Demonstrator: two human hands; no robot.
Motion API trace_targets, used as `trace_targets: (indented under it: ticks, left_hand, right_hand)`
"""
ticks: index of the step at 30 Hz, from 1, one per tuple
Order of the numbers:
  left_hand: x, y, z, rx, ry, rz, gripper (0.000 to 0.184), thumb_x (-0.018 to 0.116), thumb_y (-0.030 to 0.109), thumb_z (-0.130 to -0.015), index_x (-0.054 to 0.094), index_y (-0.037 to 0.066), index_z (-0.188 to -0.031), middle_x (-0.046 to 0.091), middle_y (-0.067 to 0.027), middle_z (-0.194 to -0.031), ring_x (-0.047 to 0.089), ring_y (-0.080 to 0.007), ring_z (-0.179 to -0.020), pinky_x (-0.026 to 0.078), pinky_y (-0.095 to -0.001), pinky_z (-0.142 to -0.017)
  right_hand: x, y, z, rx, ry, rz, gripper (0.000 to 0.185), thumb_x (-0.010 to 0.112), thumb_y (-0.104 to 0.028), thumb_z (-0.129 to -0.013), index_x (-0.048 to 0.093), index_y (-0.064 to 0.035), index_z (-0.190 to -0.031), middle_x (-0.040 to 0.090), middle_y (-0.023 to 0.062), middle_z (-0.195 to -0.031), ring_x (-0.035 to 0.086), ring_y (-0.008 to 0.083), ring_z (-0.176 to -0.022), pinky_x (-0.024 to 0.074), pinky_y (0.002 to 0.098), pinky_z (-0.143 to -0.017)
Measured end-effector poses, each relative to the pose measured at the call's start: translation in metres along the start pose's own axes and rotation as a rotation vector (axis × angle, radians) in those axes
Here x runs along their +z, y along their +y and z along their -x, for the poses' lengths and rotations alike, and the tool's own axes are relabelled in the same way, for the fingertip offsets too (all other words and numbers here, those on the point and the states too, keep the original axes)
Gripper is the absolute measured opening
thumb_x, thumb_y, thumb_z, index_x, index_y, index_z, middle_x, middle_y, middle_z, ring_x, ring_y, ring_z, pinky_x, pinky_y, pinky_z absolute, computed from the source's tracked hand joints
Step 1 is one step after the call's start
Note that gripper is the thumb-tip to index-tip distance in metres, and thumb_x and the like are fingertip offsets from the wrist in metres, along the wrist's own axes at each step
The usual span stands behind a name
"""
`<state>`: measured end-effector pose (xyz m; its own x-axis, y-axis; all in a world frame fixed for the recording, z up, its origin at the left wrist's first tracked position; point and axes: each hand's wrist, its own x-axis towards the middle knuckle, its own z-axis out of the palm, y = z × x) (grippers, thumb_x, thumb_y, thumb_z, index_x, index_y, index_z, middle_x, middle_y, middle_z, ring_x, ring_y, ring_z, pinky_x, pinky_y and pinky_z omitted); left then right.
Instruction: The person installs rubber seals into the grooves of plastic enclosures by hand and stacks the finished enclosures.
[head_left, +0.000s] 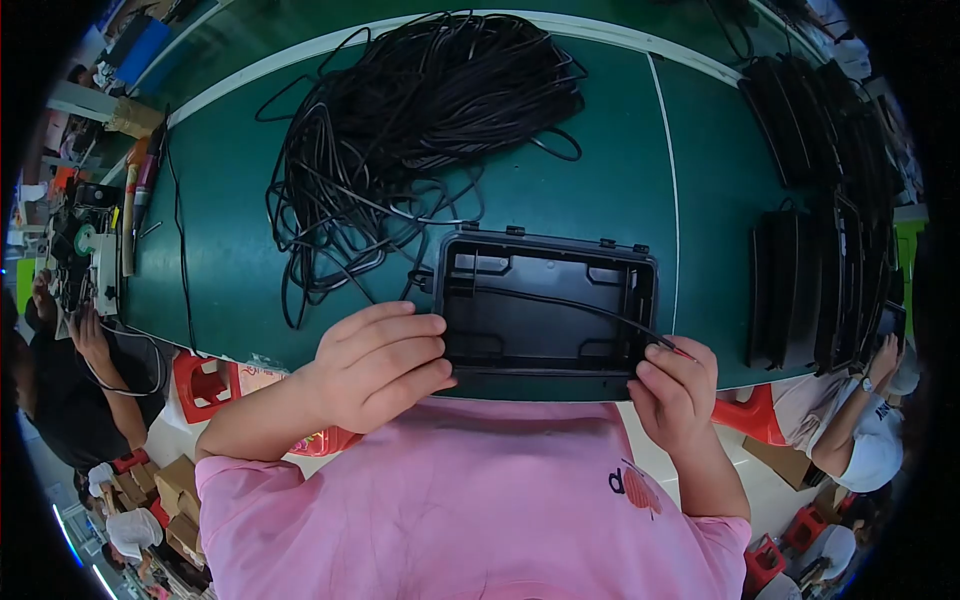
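An open black plastic box [530, 335] stands at the table's front edge with its hollow inside facing up. My left hand [385, 360] is closed on the box's left wall, its fingers side by side. A black cable [560, 300] enters through the left wall and crosses the inside to the right. Its end, with a thin red wire [684, 353] showing, is pinched by my right hand [680, 385] at the box's lower right corner. Left of the box, the cable leads toward a big tangled heap of black cable [450, 95].
Black cases [820, 250] stand stacked at the right of the green table [620, 130]. Hand tools [140, 185] and a small machine [92, 240] are at the left. One person works at each side, with red stools [205, 388] close by.
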<state>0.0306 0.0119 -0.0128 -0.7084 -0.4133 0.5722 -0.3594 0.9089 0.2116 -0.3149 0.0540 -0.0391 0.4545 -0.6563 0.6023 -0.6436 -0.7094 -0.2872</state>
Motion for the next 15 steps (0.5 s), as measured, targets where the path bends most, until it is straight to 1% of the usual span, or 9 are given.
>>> trace_targets:
  ticks: [3, 5, 6, 7, 8, 9, 11, 14, 15]
  left_hand:
    - [0.001, 0.003, -0.001, -0.016, -0.011, -0.023, 0.025, 0.078, 0.012, -0.074, 0.066, 0.006, -0.095, 0.063, -0.0094, -0.098, 0.064, -0.0298, -0.098, 0.054, -0.0441, -0.086]
    - [-0.003, 0.002, -0.001, -0.003, -0.071, -0.061, 0.026, 0.077, 0.013, -0.074, 0.066, 0.006, -0.097, 0.062, -0.0095, -0.099, 0.064, -0.0297, -0.098, 0.054, -0.0438, -0.085]
    - [-0.002, 0.0, 0.001, -0.004, -0.07, -0.06, 0.026, 0.077, 0.013, -0.074, 0.066, 0.006, -0.097, 0.062, -0.0095, -0.099, 0.064, -0.0297, -0.098, 0.054, -0.0438, -0.085]
    - [0.0, -0.004, 0.003, 0.038, -0.038, -0.058, 0.025, 0.076, 0.013, -0.075, 0.066, 0.007, -0.097, 0.062, -0.0092, -0.099, 0.063, -0.0293, -0.098, 0.054, -0.0436, -0.084]
    - [0.003, -0.007, 0.004, 0.081, -0.007, -0.056, 0.024, 0.075, 0.013, -0.075, 0.066, 0.007, -0.097, 0.062, -0.0089, -0.099, 0.063, -0.0289, -0.099, 0.054, -0.0435, -0.083]
    - [0.006, -0.008, 0.005, 0.08, -0.008, -0.054, 0.024, 0.075, 0.013, -0.075, 0.066, 0.007, -0.097, 0.062, -0.0089, -0.099, 0.063, -0.0289, -0.099, 0.054, -0.0435, -0.083]
    - [0.012, -0.01, 0.003, 0.064, 0.109, -0.013, 0.021, 0.071, 0.009, -0.075, 0.067, 0.008, -0.095, 0.064, -0.0069, -0.097, 0.065, -0.026, -0.097, 0.054, -0.0394, -0.083]
    - [0.006, -0.011, 0.003, 0.043, 0.069, 0.013, 0.019, 0.073, 0.01, -0.074, 0.068, 0.008, -0.092, 0.065, -0.0066, -0.097, 0.065, -0.0259, -0.097, 0.054, -0.0391, -0.08]
    - [0.004, -0.012, 0.004, 0.045, 0.063, 0.02, 0.017, 0.074, 0.011, -0.075, 0.068, 0.007, -0.09, 0.065, -0.0071, -0.096, 0.066, -0.0263, -0.095, 0.054, -0.0392, -0.078]
  right_hand:
    - [0.001, -0.009, -0.005, 0.07, -0.021, 0.008, 0.028, 0.079, -0.004, -0.064, 0.068, -0.0057, -0.089, 0.063, 0.0121, -0.102, 0.059, 0.0318, -0.095, 0.0516, 0.0396, -0.072]
    - [0.002, -0.011, -0.003, 0.1, -0.028, 0.013, 0.028, 0.078, -0.003, -0.064, 0.068, -0.0059, -0.089, 0.063, 0.0121, -0.102, 0.059, 0.032, -0.095, 0.0514, 0.0397, -0.072]
    - [0.005, -0.009, -0.001, 0.052, 0.007, 0.033, 0.027, 0.078, -0.003, -0.065, 0.067, -0.0059, -0.089, 0.063, 0.012, -0.102, 0.058, 0.0316, -0.094, 0.0508, 0.0392, -0.071]
    - [0.007, -0.007, 0.001, 0.003, 0.042, 0.053, 0.027, 0.078, -0.002, -0.065, 0.067, -0.006, -0.089, 0.063, 0.0119, -0.102, 0.058, 0.0313, -0.093, 0.0502, 0.0388, -0.07]
    - [0.009, -0.004, 0.003, 0.001, 0.043, 0.053, 0.027, 0.078, -0.002, -0.065, 0.067, -0.006, -0.089, 0.063, 0.0119, -0.102, 0.058, 0.0313, -0.093, 0.0502, 0.0388, -0.07]
    - [0.01, -0.002, 0.005, -0.012, 0.061, 0.04, 0.026, 0.077, -0.002, -0.065, 0.067, -0.0053, -0.089, 0.063, 0.012, -0.102, 0.058, 0.0307, -0.092, 0.0494, 0.0383, -0.068]
    - [0.012, 0.0, 0.007, -0.024, 0.077, 0.031, 0.025, 0.077, -0.001, -0.066, 0.066, -0.0047, -0.089, 0.063, 0.012, -0.102, 0.058, 0.03, -0.09, 0.0487, 0.0379, -0.067]
    - [0.01, 0.0, 0.006, -0.009, 0.088, 0.016, 0.026, 0.076, -0.001, -0.067, 0.067, -0.0049, -0.091, 0.063, 0.0122, -0.102, 0.059, 0.029, -0.088, 0.0478, 0.0372, -0.065]
    - [0.009, 0.0, 0.004, 0.001, 0.08, -0.008, 0.028, 0.077, -0.001, -0.067, 0.066, -0.005, -0.093, 0.063, 0.0123, -0.102, 0.059, 0.0288, -0.087, 0.0481, 0.0374, -0.066]
